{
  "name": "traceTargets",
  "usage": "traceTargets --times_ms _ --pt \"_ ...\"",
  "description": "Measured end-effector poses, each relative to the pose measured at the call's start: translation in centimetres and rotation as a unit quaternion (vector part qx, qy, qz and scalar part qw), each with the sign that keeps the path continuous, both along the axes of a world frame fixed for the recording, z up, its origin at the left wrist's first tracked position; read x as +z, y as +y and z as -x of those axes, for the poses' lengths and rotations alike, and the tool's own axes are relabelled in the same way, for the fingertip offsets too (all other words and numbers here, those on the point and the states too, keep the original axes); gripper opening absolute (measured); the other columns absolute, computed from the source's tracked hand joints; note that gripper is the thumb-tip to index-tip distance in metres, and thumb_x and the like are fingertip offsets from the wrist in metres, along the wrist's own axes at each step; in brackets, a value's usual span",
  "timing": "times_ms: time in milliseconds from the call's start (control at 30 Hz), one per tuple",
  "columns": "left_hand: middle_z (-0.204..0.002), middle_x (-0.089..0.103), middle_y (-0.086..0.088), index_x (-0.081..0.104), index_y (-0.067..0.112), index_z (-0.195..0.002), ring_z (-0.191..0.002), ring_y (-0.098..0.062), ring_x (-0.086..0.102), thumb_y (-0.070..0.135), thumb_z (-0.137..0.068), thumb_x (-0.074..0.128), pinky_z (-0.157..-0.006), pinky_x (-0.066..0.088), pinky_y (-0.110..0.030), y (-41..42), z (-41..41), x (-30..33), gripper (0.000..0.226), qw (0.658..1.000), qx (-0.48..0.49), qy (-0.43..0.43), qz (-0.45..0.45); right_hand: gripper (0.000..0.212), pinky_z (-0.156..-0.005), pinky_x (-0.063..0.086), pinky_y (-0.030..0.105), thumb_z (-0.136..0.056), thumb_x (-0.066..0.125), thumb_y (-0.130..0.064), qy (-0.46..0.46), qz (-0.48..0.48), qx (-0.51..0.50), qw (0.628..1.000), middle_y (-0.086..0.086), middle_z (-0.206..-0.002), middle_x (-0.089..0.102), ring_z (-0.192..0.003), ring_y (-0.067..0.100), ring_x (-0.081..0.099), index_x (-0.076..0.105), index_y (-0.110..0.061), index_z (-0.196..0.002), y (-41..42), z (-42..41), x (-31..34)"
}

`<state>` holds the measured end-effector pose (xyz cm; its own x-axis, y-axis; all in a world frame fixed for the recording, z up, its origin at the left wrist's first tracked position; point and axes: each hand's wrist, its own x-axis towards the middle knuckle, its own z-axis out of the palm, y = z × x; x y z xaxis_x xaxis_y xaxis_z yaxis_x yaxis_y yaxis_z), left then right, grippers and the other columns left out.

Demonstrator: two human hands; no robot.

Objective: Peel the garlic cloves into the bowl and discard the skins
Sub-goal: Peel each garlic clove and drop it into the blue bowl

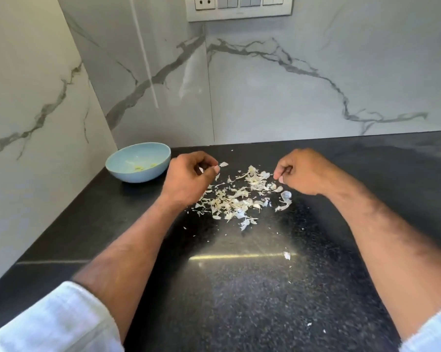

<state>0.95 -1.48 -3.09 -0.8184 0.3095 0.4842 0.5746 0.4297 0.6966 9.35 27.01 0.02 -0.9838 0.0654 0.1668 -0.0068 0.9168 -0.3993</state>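
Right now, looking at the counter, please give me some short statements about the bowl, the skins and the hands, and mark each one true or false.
1. The bowl stands left of the left hand. True.
2. The skins lie inside the bowl. False: they are spread on the counter between the hands.
3. The bowl is red. False: it is light blue.
4. The right hand has curled fingers, beside the skins. True.
5. A switch panel is on the wall. True.

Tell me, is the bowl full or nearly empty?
Nearly empty: the bowl shows mostly bare blue bottom, with a few yellowish bits.
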Motion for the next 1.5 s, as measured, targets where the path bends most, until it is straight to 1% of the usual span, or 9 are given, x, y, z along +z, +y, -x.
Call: traceTargets --times_ms 233,367,533,633,800,967,1100,1300,1500 --pt "-0.078 0.074 0.016 0.078 0.029 -0.095 -0.064 -0.011 0.065 0.033 -0.095 0.079 -0.07 0.064 -0.039 -0.2 -0.1 0.0 0.004 1.0 0.003 0.012 0.008 0.017 -0.089 0.062 0.037 -0.082 0.089 -0.02 -0.066 -0.029 0.001 0.997 -0.02 -0.086 0.07 -0.086 0.007 0.071 0.077 -0.031 -0.082 -0.2 0.7 -1.7" --pt "-0.078 0.075 0.013 0.078 0.03 -0.094 -0.069 -0.021 0.07 0.033 -0.095 0.078 -0.07 0.065 -0.043 -0.6 -0.6 0.4 0.003 1.0 0.011 0.005 0.002 0.02 -0.082 0.058 0.029 -0.09 0.08 -0.017 -0.032 -0.036 0.012 0.999 -0.018 -0.09 0.07 -0.086 0.005 0.068 0.072 -0.032 -0.079 0.1 0.5 -1.7" --pt "-0.079 0.075 0.013 0.078 0.03 -0.095 -0.072 -0.021 0.07 0.033 -0.096 0.078 -0.072 0.065 -0.043 -0.7 -0.6 0.5 0.003 1.0 0.019 -0.007 0.01 0.019 -0.063 0.057 0.024 -0.077 0.092 -0.013 0.037 0.117 -0.007 0.992 -0.007 -0.07 0.074 -0.063 0.008 0.07 0.076 -0.023 -0.082 -0.3 0.1 -0.8" --pt "-0.079 0.075 0.012 0.078 0.031 -0.094 -0.074 -0.022 0.07 0.033 -0.096 0.078 -0.072 0.065 -0.043 -0.8 -0.7 0.5 0.003 1.0 0.021 -0.009 0.017 0.018 -0.062 0.052 0.019 -0.081 0.085 -0.005 -0.016 0.061 -0.025 0.998 -0.023 -0.061 0.068 -0.056 -0.009 0.062 0.082 -0.022 -0.081 0.1 0.0 -0.8" --pt "-0.079 0.075 0.011 0.078 0.031 -0.094 -0.073 -0.023 0.071 0.033 -0.096 0.078 -0.071 0.065 -0.044 -0.8 -0.6 0.4 0.003 0.999 0.02 -0.013 0.028 0.022 -0.061 0.046 0.018 -0.084 0.081 -0.006 -0.04 0.036 -0.038 0.998 -0.018 -0.072 0.071 -0.068 0.001 0.065 0.081 -0.027 -0.079 0.7 0.4 -1.3" --pt "-0.082 0.076 0.011 0.078 0.031 -0.095 -0.076 -0.023 0.072 0.032 -0.096 0.078 -0.074 0.065 -0.046 -0.9 -0.5 0.3 0.002 0.999 0.016 -0.015 0.033 0.02 -0.074 0.05 0.012 -0.094 0.073 -0.007 0.043 0.043 0.022 0.998 -0.018 -0.092 0.071 -0.08 -0.006 0.065 0.079 -0.026 -0.097 -0.2 1.1 -2.0" --pt "-0.082 0.076 0.011 0.078 0.031 -0.095 -0.076 -0.021 0.073 0.033 -0.096 0.078 -0.073 0.066 -0.048 -1.0 -0.4 0.3 0.002 0.999 0.016 -0.017 0.038 0.021 -0.092 0.059 0.029 -0.092 0.075 -0.004 0.0 0.001 0.04 0.999 -0.015 -0.101 0.072 -0.089 0.002 0.067 0.081 -0.024 -0.098 -0.9 1.5 -2.7" --pt "-0.08 0.076 0.009 0.077 0.029 -0.095 -0.072 -0.025 0.073 0.03 -0.096 0.079 -0.07 0.066 -0.048 -0.9 -0.5 0.4 0.002 0.999 0.017 -0.017 0.039 0.022 -0.071 0.06 0.026 -0.095 0.069 -0.005 -0.035 -0.035 0.021 0.999 -0.01 -0.098 0.074 -0.08 0.005 0.069 0.078 -0.026 -0.095 -0.5 1.8 -2.5" --pt "-0.081 0.076 0.01 0.077 0.029 -0.095 -0.073 -0.022 0.073 0.03 -0.097 0.078 -0.071 0.067 -0.047 -1.0 -0.5 0.4 0.002 0.999 0.02 -0.018 0.042 0.02 -0.086 0.063 0.035 -0.091 0.072 -0.006 -0.023 -0.049 0.026 0.998 -0.01 -0.103 0.075 -0.087 0.007 0.072 0.079 -0.024 -0.093 -1.0 2.0 -2.5"
